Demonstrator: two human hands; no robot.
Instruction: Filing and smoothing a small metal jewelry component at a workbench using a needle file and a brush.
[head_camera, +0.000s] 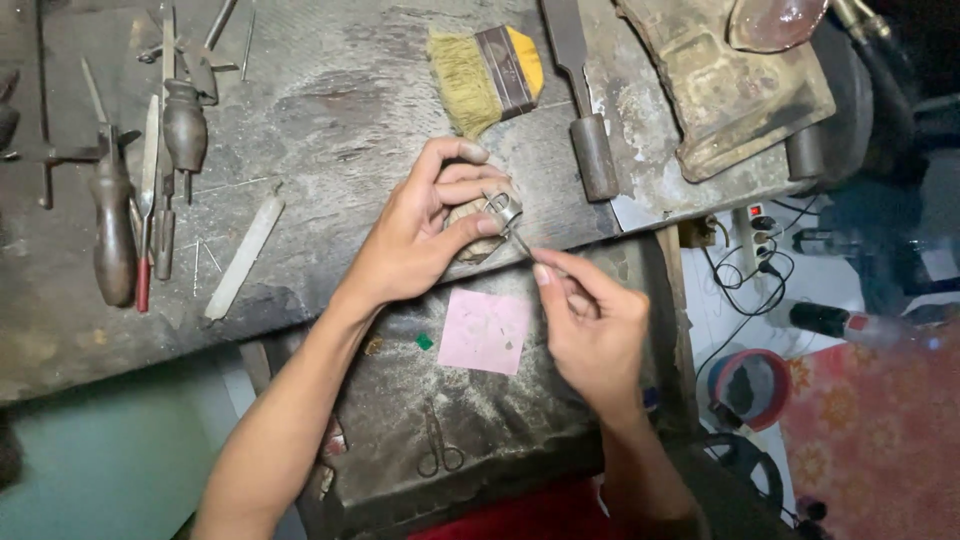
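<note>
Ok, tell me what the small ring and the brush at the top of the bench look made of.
Small silvery ring, pinched in the left hand: looks like metal, bright and reflective. Brush: pale yellowish bristles, straw-like and frayed, natural or synthetic unclear; dark band, probably metal; yellow handle, painted wood or plastic.

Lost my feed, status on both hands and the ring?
Left hand pinches ring against bench peg. Right hand holds thin tool to ring. Nothing in the way.
</note>
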